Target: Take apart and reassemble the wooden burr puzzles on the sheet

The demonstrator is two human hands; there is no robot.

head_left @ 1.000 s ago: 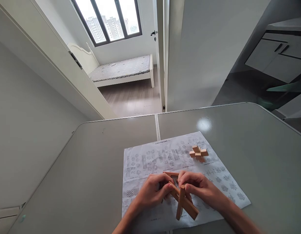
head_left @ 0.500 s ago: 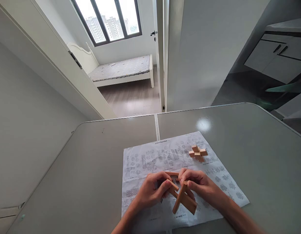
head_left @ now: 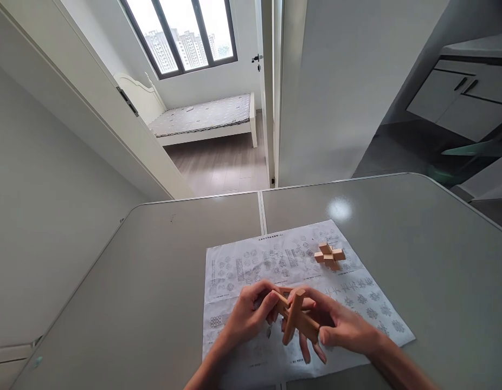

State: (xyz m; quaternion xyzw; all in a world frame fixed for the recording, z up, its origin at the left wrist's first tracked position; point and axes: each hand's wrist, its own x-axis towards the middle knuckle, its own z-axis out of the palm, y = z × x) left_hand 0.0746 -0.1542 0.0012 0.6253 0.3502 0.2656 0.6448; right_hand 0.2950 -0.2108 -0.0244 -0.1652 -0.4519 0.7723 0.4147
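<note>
Between my two hands is a partly joined wooden interlocking puzzle (head_left: 294, 318) of flat reddish-brown pieces, held above a printed sheet. My left hand (head_left: 253, 311) pinches its left end between thumb and fingers. My right hand (head_left: 344, 325) has its thumb at the lower right end of a flat piece, with its fingers behind and beneath the puzzle. One piece stands crosswise, tilted, at the front. The instruction sheet (head_left: 226, 276), covered with small line diagrams, lies under both hands. Some fingertips are hidden behind the wood.
A smaller, lighter wooden burr puzzle (head_left: 329, 256) sits assembled on the sheet's upper right. The grey table (head_left: 165, 287) has a seam running away from me. Beyond its far edge are a doorway and a bed (head_left: 206, 116); cabinets (head_left: 462, 97) stand to the right.
My right hand has shifted from the puzzle's top to its lower right end, some fingers now extending below it. The crosswise piece has moved slightly left and stands steeper. My left hand keeps its grip.
</note>
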